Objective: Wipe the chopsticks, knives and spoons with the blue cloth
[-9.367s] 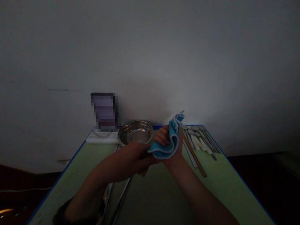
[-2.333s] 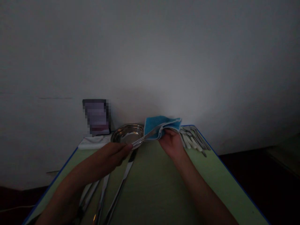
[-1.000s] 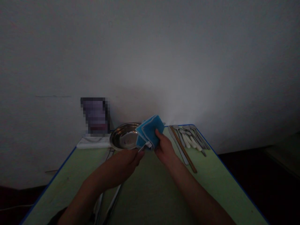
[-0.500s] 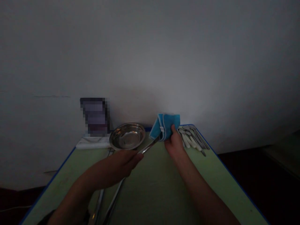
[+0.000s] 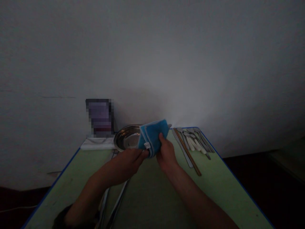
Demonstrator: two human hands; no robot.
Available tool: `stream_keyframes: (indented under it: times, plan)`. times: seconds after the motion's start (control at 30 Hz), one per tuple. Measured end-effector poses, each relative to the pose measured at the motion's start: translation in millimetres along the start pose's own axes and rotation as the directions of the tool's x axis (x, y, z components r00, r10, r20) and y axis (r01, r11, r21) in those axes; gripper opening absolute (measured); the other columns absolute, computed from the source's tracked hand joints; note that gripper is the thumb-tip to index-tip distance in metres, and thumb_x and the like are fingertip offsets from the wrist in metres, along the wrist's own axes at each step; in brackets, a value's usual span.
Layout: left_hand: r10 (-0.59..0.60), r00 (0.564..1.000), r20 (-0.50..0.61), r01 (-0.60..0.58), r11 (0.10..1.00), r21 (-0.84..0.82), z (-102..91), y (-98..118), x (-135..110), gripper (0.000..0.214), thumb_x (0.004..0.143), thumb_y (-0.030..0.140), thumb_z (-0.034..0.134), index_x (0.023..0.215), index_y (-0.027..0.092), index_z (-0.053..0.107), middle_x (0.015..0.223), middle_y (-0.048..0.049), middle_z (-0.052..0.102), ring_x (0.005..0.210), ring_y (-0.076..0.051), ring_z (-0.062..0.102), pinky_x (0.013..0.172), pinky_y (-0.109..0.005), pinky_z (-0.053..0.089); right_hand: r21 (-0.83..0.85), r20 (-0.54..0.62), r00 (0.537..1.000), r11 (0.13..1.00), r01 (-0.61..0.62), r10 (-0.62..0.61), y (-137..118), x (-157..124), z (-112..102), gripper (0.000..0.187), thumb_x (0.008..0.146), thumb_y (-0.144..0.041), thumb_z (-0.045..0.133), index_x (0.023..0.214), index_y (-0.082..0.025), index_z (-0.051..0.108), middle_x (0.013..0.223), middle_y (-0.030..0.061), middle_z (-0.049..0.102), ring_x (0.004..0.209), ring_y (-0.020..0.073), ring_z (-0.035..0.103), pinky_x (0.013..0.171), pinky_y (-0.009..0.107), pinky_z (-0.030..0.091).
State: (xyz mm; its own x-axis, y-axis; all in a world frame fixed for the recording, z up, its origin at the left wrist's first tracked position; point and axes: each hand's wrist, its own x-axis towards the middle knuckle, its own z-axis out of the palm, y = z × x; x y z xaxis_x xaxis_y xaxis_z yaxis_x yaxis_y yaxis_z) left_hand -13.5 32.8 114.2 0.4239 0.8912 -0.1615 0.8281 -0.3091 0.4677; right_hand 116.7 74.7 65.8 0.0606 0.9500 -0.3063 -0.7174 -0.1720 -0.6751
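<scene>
My right hand (image 5: 167, 153) is closed round a folded blue cloth (image 5: 156, 132) with pale edging and a white tag. A piece of metal cutlery runs through the cloth, and its rounded silver tip (image 5: 170, 126) sticks out at the upper right. The cloth hides most of it, so its kind is unclear. My left hand (image 5: 131, 162) is closed on the handle end, close against the cloth's lower left corner. Just behind the cloth and my left hand stands a shiny metal bowl (image 5: 121, 137), partly covered by them.
On the right of the green table (image 5: 147, 197) lie a table knife (image 5: 183, 149), wooden chopsticks (image 5: 190, 157) and several spoons and forks (image 5: 196, 141), some white-handled. Long metal tongs (image 5: 119, 197) lie under my left forearm. A blurred-out screen (image 5: 100, 117) stands at the back left, by the wall.
Both hands have come together as the cloth slid down the cutlery towards my left hand. The cloth moved left, in front of the bowl, uncovering the knife and chopsticks on the right.
</scene>
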Motion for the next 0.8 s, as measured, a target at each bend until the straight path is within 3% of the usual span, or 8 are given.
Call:
stream_keyframes:
  times: [0.27, 0.53, 0.6, 0.7, 0.73, 0.8]
  plan:
    - [0.009, 0.998, 0.066, 0.001, 0.989, -0.146, -2.9, 2.7, -5.8, 0.042, 0.092, 0.045, 0.026, 0.075, 0.018, 0.052, 0.064, 0.0001, 0.055, 0.061, -0.016, 0.055, 0.056, -0.025, 0.04, 0.162, -0.094, 0.995, 0.986, 0.044, -0.029, -33.5, 30.4, -13.9, 0.017, 0.085, -0.021, 0.049, 0.084, -0.015, 0.066, 0.078, 0.0006, 0.073, 0.069, 0.0112, 0.066, 0.073, 0.026, 0.053]
    - [0.076, 0.994, 0.084, -0.068, 0.993, -0.093, -9.2, -2.6, -15.0, 0.035, 0.091, 0.043, 0.033, 0.094, 0.018, 0.057, 0.083, -0.0039, 0.061, 0.075, -0.019, 0.057, 0.068, -0.03, 0.044, 0.228, -0.128, 0.991, 0.971, 0.074, -0.045, -48.4, 37.6, -17.3, 0.025, 0.09, -0.02, 0.042, 0.079, -0.016, 0.064, 0.066, -0.0039, 0.071, 0.059, 0.0073, 0.065, 0.066, 0.021, 0.055]
    - [0.084, 0.991, 0.1, -0.068, 0.986, -0.154, -13.8, -4.7, -18.9, 0.033, 0.091, 0.042, 0.037, 0.112, 0.02, 0.049, 0.083, -0.0029, 0.063, 0.072, -0.017, 0.057, 0.065, -0.028, 0.045, 0.217, -0.127, 0.99, 0.972, 0.086, -0.059, -48.2, 38.6, -18.2, 0.025, 0.09, -0.02, 0.041, 0.079, -0.017, 0.064, 0.067, -0.0039, 0.071, 0.06, 0.0069, 0.065, 0.066, 0.02, 0.055]
    - [0.131, 0.98, 0.147, -0.078, 0.944, -0.32, -21.7, -5.7, -25.0, 0.048, 0.092, 0.036, 0.038, 0.135, 0.023, 0.023, 0.086, -0.0012, 0.065, 0.064, -0.014, 0.058, 0.057, -0.023, 0.046, 0.221, -0.165, 0.982, 0.967, 0.127, -0.091, -50.5, 39.9, -20.1, 0.023, 0.089, -0.019, 0.043, 0.081, -0.017, 0.064, 0.068, -0.0035, 0.071, 0.062, 0.0062, 0.065, 0.067, 0.019, 0.054]
    - [0.169, 0.973, 0.158, -0.101, 0.923, -0.37, -24.0, -5.3, -26.5, 0.048, 0.092, 0.034, 0.038, 0.136, 0.024, 0.021, 0.09, -0.0017, 0.065, 0.065, -0.013, 0.059, 0.057, -0.023, 0.047, 0.225, -0.179, 0.979, 0.964, 0.139, -0.099, -51.8, 40.1, -20.6, 0.022, 0.089, -0.018, 0.043, 0.083, -0.017, 0.064, 0.068, -0.0032, 0.072, 0.062, 0.0062, 0.065, 0.068, 0.019, 0.054]
    - [0.25, 0.955, 0.161, -0.16, 0.888, -0.431, -27.5, -3.6, -28.2, 0.04, 0.092, 0.03, 0.04, 0.131, 0.025, 0.033, 0.098, -0.0026, 0.066, 0.071, -0.013, 0.062, 0.063, -0.023, 0.049, 0.234, -0.183, 0.978, 0.962, 0.14, -0.098, -53.5, 39.6, -21.1, 0.021, 0.089, -0.018, 0.044, 0.085, -0.016, 0.064, 0.069, -0.0025, 0.072, 0.062, 0.0068, 0.065, 0.069, 0.02, 0.054]
